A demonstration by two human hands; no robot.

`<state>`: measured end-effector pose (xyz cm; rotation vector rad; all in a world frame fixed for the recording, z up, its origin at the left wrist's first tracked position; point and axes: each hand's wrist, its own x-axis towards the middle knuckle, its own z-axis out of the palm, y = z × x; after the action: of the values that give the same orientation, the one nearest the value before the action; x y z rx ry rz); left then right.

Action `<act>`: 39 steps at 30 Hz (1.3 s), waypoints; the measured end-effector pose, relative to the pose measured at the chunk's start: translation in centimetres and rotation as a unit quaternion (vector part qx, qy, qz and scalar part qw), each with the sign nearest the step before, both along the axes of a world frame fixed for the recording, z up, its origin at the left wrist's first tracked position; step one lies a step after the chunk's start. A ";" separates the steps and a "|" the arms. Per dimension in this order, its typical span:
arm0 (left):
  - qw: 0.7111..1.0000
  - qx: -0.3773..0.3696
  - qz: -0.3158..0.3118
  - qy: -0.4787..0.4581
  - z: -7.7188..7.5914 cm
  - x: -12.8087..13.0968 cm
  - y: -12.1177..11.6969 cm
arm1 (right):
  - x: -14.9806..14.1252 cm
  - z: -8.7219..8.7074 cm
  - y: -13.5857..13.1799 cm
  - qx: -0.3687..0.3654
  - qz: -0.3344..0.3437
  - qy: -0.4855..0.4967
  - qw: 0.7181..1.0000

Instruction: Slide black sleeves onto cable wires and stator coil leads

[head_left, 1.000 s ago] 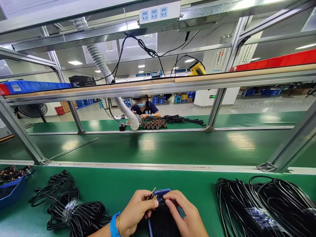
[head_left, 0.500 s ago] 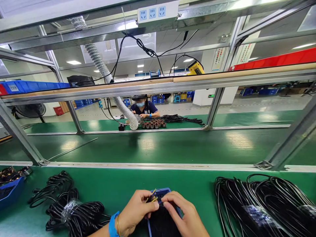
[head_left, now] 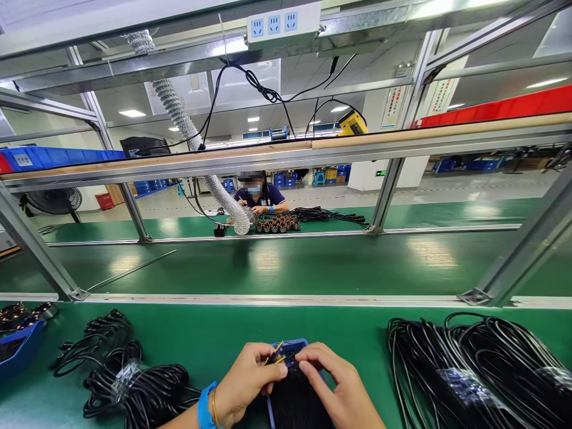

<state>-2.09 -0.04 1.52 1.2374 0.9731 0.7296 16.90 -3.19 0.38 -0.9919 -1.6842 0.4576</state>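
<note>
My left hand (head_left: 243,384) is closed in a pinch on a small bunch of thin coloured wire ends (head_left: 276,353), yellow and dark, that stick up past my fingertips. It wears a blue wristband. My right hand (head_left: 339,390) is curled beside it, fingertips pinched at the same wires. Both hands hover over a small blue tray (head_left: 292,347) filled with black pieces, at the near edge of the green bench (head_left: 214,333).
A bundle of black cable (head_left: 138,387) lies to the left and larger coils (head_left: 473,369) to the right. A blue bin (head_left: 18,348) sits at the far left. Beyond the metal frame (head_left: 277,298), a person (head_left: 259,193) works at another bench near a silver duct hose (head_left: 223,196).
Both hands stay pinched on the wires over the blue tray. The view has shifted slightly; nothing else moved.
</note>
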 end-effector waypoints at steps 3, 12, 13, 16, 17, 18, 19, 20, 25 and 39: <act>1.000 0.002 -0.002 -0.007 0.0 0.0 0.0 | 0.0 0.0 0.0 -0.016 0.005 -0.005 1.000; 1.000 -0.006 0.001 0.000 -0.1 -0.1 0.0 | 0.3 0.2 0.0 0.031 0.019 -0.088 0.995; 1.000 -0.006 0.000 0.000 -0.2 -0.1 0.0 | 0.4 0.2 0.0 0.047 0.016 -0.098 0.994; 1.000 -0.001 -0.006 0.003 -0.4 -0.2 0.0 | 0.4 0.2 0.0 0.060 0.018 -0.100 0.993; 1.000 0.000 -0.008 0.004 -0.5 -0.3 0.0 | 0.4 0.2 0.0 0.055 0.024 -0.092 0.994; 1.000 0.000 -0.011 0.004 -0.5 -0.3 0.0 | 0.3 0.2 -0.1 0.049 0.031 -0.082 0.995; 1.000 0.000 -0.012 0.004 -0.5 -0.3 0.0 | 0.2 0.2 -0.1 0.043 0.037 -0.072 0.996; 1.000 -0.001 -0.013 0.003 -0.5 -0.3 0.0 | 0.1 0.2 -0.1 0.039 0.043 -0.062 0.996; 1.000 0.001 -0.020 0.000 -0.2 -0.2 0.0 | -0.3 -0.2 0.1 0.036 0.038 -0.021 0.998; 1.000 -0.011 -0.017 -0.015 -0.1 -0.2 0.1 | -0.8 -0.7 0.0 0.058 -0.040 0.030 0.997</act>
<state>-2.29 0.04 1.38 1.2181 0.9315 0.7074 16.11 -3.20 -0.28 -0.9475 -1.5941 0.3298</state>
